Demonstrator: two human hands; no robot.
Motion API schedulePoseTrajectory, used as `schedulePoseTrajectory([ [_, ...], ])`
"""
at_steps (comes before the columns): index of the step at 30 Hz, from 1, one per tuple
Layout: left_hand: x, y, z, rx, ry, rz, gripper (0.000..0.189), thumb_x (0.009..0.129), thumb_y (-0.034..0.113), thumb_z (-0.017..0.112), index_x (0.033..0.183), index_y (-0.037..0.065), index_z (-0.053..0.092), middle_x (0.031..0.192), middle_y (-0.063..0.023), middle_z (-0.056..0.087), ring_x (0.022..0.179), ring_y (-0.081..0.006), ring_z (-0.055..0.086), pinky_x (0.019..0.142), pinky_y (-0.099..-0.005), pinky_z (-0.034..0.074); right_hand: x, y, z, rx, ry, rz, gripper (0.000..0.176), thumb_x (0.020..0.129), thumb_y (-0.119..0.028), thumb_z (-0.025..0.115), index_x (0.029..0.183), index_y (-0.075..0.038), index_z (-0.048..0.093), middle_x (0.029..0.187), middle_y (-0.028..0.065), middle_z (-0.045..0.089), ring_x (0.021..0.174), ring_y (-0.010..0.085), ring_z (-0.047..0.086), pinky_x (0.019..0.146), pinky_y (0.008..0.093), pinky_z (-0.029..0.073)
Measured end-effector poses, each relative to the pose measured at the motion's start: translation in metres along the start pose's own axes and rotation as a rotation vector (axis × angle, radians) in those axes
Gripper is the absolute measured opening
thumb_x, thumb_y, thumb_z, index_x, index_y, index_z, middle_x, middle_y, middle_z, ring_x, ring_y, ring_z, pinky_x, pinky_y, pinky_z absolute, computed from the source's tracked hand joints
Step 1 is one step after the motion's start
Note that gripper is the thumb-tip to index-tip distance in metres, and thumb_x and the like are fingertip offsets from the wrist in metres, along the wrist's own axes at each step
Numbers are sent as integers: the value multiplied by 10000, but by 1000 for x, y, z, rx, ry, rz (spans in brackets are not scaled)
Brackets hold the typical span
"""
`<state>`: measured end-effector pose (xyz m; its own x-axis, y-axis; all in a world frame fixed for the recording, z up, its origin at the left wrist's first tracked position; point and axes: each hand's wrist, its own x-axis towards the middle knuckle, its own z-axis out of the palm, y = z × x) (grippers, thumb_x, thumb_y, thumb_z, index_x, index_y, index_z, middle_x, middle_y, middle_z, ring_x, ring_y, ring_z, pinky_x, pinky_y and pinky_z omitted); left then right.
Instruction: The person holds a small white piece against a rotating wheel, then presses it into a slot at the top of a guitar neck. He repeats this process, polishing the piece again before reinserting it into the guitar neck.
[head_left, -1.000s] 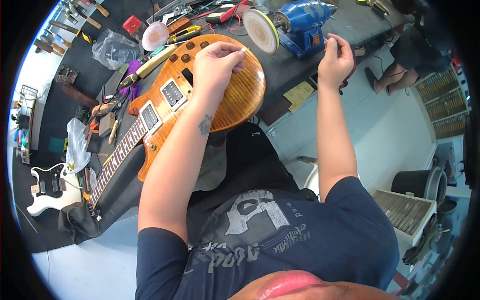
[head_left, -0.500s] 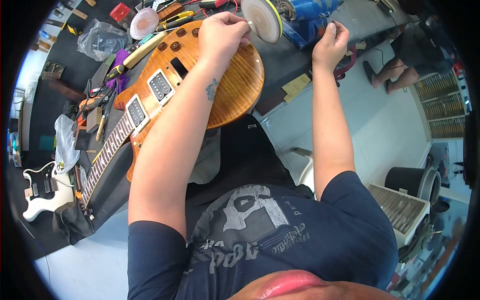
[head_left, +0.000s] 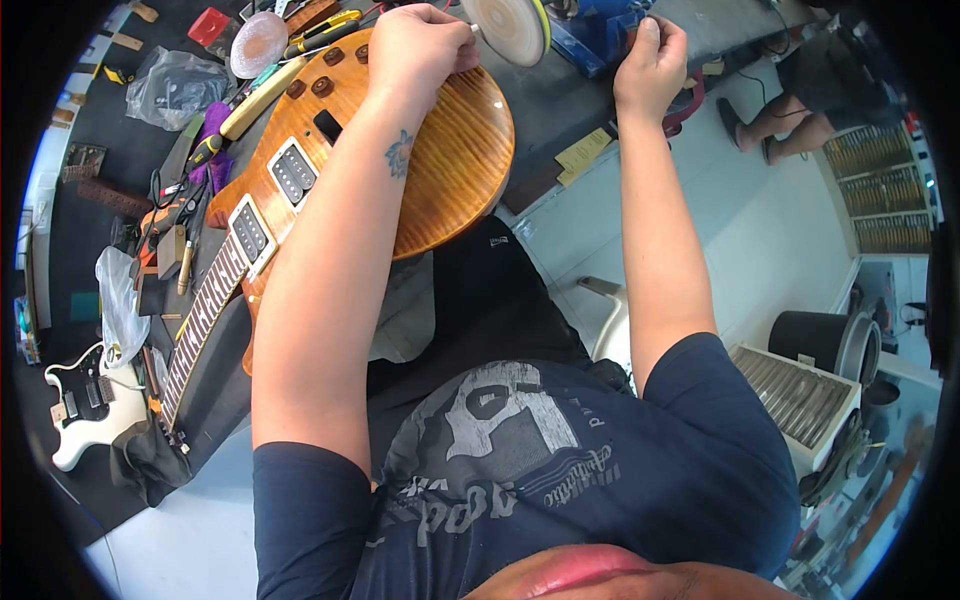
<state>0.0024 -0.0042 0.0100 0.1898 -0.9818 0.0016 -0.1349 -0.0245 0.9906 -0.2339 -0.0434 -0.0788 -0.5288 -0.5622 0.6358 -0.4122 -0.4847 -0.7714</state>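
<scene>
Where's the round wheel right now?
In the head view, the round wheel is at the top edge, just right of centre, between the left hand and the blue machine.

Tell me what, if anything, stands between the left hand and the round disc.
Only the small pale piece pinched in the left hand, beside the disc; whether it touches is unclear. The amber guitar lies below, not between.
</scene>
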Motion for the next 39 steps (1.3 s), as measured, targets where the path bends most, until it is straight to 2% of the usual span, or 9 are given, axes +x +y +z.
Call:
schedulePoseTrajectory([
  [1, 1, -3, 0, -5, 0, -4, 100, 874, -14, 702, 791, -30, 648, 713, -109, 670, 587, -197, 664, 546, -317, 546, 0, -1, 1, 7, 8, -9, 352, 1043, -321, 580, 1121, 15, 651, 1003, 101, 699, 903, 188, 652, 862, 330, 518],
  [2, 0, -1, 1, -18, -1, -10, 105, 872, -18, 701, 785, -31, 644, 722, -112, 672, 598, -202, 670, 554, -315, 550, -1, -2, -1, 28, -1, -19, 295, 1015, -237, 616, 1154, 22, 640, 1047, 94, 704, 951, 184, 660, 895, 323, 515],
  [5, 1, -4, 0, -5, -11, 17, 100, 871, -23, 701, 792, -31, 640, 722, -109, 669, 602, -202, 670, 553, -316, 550, 0, -7, -3, -119, 14, -69, 304, 1046, -300, 572, 1134, -19, 648, 1086, 205, 694, 1027, 351, 663, 921, 417, 501],
  [39, 0, 2, 4, 65, 9, -12, 85, 887, -25, 676, 806, -45, 655, 756, -117, 686, 626, -206, 680, 580, -307, 562, -1, -10, -3, -140, 12, -83, 321, 1041, -305, 569, 1123, -2, 636, 1082, 220, 689, 1030, 383, 660, 920, 431, 498],
])
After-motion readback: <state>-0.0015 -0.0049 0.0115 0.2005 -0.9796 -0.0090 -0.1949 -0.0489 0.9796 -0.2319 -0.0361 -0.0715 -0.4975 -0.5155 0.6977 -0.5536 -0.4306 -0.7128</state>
